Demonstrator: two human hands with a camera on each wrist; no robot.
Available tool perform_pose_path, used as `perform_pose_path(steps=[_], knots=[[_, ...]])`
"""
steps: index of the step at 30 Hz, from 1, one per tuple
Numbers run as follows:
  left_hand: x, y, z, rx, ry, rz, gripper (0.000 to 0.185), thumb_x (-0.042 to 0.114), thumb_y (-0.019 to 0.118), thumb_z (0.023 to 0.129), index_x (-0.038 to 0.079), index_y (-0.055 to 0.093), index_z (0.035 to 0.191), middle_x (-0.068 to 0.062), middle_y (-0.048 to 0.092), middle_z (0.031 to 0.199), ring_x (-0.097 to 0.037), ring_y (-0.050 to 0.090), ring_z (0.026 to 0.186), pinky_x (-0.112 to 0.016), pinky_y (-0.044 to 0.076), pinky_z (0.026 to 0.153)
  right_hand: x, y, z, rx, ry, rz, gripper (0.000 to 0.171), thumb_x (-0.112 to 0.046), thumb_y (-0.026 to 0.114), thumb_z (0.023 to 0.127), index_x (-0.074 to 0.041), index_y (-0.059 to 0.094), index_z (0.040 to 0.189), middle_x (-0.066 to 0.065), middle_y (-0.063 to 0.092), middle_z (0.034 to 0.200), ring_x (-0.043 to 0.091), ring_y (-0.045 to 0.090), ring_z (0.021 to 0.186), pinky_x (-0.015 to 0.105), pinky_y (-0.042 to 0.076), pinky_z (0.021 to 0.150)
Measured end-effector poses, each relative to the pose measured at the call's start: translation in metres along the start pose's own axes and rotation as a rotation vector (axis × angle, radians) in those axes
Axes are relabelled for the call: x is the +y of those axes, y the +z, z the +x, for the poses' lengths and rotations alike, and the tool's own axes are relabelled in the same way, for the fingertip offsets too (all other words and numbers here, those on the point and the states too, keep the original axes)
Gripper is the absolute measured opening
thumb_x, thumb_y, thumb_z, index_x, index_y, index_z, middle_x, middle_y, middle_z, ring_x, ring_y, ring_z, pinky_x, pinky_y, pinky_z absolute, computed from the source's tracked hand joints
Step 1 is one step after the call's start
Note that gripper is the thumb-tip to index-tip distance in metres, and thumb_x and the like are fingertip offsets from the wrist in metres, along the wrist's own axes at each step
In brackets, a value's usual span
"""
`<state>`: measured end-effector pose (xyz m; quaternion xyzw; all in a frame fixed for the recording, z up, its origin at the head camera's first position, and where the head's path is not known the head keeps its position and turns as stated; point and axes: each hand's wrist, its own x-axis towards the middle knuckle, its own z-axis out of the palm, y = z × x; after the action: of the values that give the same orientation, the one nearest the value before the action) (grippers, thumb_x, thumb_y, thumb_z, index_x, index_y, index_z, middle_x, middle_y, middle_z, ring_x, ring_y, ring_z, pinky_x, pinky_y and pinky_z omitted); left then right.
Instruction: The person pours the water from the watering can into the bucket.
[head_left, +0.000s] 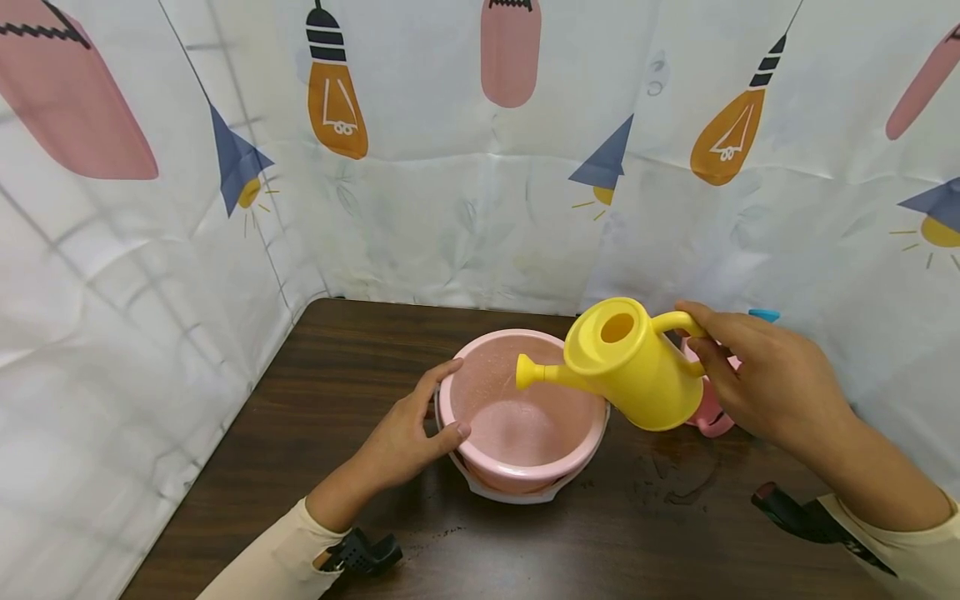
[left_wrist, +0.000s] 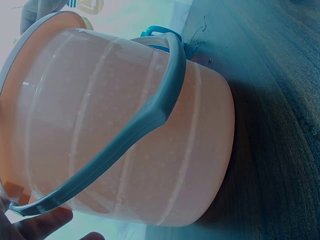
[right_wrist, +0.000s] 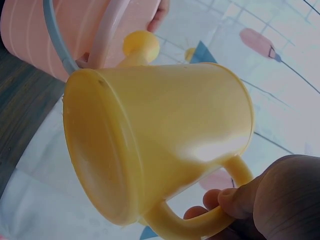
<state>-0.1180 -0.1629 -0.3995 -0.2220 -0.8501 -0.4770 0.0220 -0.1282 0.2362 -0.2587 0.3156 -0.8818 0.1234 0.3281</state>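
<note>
A pink bucket (head_left: 517, 467) with a grey handle (left_wrist: 155, 110) stands on the dark wooden table. My left hand (head_left: 401, 437) holds its left rim, thumb over the edge and fingers spread along it. In the right hand (head_left: 772, 375) is the handle of a yellow watering can (head_left: 637, 375), gripped with curled fingers. The can tips left, so its spout (head_left: 531, 372) sits over the bucket's opening. Thin streaks, seemingly water, show by the spout. The right wrist view shows the can's base and the fingers round its handle.
Behind the right hand is a partly hidden pink object (head_left: 712, 414), with a blue piece (head_left: 765, 315) beyond it. Wet marks (head_left: 693, 492) lie on the table (head_left: 360, 367) right of the bucket. A patterned white curtain (head_left: 450, 208) hangs behind and to the left.
</note>
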Motion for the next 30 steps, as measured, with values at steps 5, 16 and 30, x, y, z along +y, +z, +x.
perform_pose_path(steps=[5, 16, 30], knots=[[0.0003, -0.0005, 0.0000, -0.001, -0.004, -0.003, 0.078, 0.035, 0.069, 0.092, 0.031, 0.029, 0.159, -0.016, 0.046, 0.152, -0.028, 0.064, 0.118, -0.049, 0.051, 0.095, 0.0001, -0.0006, 0.0001, 0.003, 0.001, 0.007, 0.069, -0.057, 0.033, 0.106, -0.003, 0.070, 0.127, 0.002, 0.070, 0.085, 0.020, 0.058, 0.065, 0.037, 0.045, 0.051], [-0.0003, 0.0001, 0.0003, -0.002, -0.002, -0.005, 0.078, 0.036, 0.069, 0.092, 0.030, 0.030, 0.159, -0.015, 0.046, 0.152, -0.029, 0.064, 0.118, -0.050, 0.051, 0.095, -0.0018, -0.0025, 0.0003, -0.020, 0.001, 0.008, 0.038, -0.006, 0.074, 0.092, -0.004, 0.069, 0.129, 0.001, 0.069, 0.086, 0.018, 0.058, 0.067, 0.035, 0.046, 0.052], [-0.0003, -0.0005, -0.0008, -0.003, -0.001, -0.003, 0.077, 0.039, 0.068, 0.093, 0.031, 0.029, 0.159, -0.015, 0.045, 0.152, -0.028, 0.064, 0.118, -0.049, 0.051, 0.094, -0.0004, -0.0016, -0.0006, -0.019, 0.000, 0.009, 0.033, -0.022, 0.066, 0.101, -0.004, 0.069, 0.129, 0.001, 0.068, 0.085, 0.018, 0.057, 0.066, 0.035, 0.045, 0.052]])
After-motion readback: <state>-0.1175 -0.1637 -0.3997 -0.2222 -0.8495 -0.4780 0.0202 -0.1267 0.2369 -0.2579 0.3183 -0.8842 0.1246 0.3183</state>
